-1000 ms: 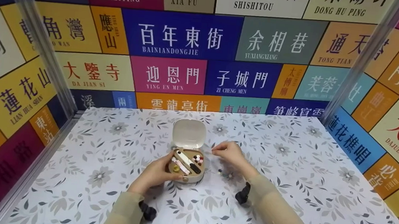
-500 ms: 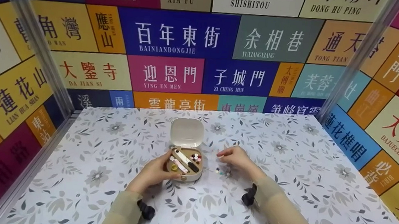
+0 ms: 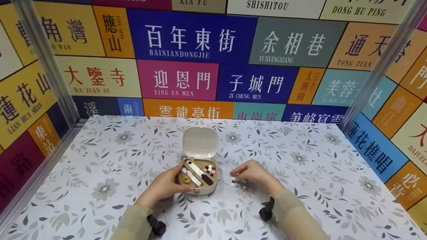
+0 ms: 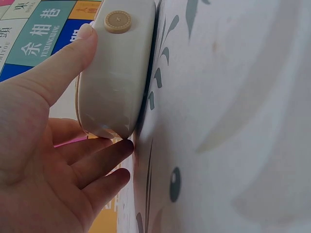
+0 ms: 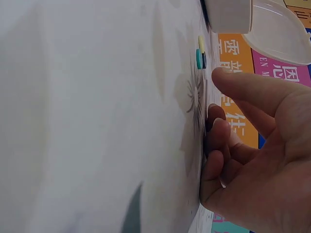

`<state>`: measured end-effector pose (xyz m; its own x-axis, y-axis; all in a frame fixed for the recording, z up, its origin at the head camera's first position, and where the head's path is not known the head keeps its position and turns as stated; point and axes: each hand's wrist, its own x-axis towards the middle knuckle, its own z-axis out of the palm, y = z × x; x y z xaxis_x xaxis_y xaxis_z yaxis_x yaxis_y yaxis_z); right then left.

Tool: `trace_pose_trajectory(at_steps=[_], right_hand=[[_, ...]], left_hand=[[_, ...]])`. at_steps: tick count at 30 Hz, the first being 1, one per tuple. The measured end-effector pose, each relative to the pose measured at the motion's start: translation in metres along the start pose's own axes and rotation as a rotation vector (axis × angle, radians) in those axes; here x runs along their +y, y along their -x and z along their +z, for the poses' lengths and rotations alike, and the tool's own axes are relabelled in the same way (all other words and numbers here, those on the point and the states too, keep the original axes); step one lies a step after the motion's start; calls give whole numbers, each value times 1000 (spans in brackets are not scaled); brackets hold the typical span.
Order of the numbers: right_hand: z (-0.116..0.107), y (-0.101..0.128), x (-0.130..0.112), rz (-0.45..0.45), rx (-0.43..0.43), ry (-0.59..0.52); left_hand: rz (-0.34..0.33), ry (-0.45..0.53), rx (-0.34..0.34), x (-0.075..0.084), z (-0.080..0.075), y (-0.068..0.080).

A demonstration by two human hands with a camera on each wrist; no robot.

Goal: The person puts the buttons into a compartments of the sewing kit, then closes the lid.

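Observation:
My left hand (image 3: 163, 183) grips the left front corner of a cream sewing box (image 3: 203, 191), its lid (image 3: 200, 142) raised. In the left wrist view the thumb lies at the front wall near a button-shaped clasp (image 4: 118, 22), fingers by the side. Inside are a white tool with a black end (image 3: 199, 171), a pink-and-white strip (image 3: 191, 176), a yellow round item (image 3: 186, 179) and several small red, white and pink pieces (image 3: 210, 169). My right hand (image 3: 257, 175), thumb apart from its bent fingers, is beside small coloured round pieces (image 3: 235, 184) on the table; nothing shows in its grasp.
A white table (image 3: 117, 158) with a grey leaf and flower print spreads around the box. Colourful sign-printed panels (image 3: 190, 36) stand behind it and at both sides, with metal posts (image 3: 56, 44) at the corners.
My right hand moves slightly right, away from the box, then lowers toward the loose pieces. The left hand keeps its hold on the box; the view shifts a little.

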<state>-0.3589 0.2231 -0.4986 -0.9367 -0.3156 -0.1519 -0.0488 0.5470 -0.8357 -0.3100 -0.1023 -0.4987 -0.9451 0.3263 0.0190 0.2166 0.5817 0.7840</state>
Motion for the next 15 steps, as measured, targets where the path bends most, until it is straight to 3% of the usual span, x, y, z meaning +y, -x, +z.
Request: trace_pose_trajectory(at_steps=[7,15], right_hand=[[3,-1,0,17,9,6],[2,-1,-2,-7,15,96]], left_hand=[[-9,-1,0,1,0,1],[-3,6,2,3,-1,1]])
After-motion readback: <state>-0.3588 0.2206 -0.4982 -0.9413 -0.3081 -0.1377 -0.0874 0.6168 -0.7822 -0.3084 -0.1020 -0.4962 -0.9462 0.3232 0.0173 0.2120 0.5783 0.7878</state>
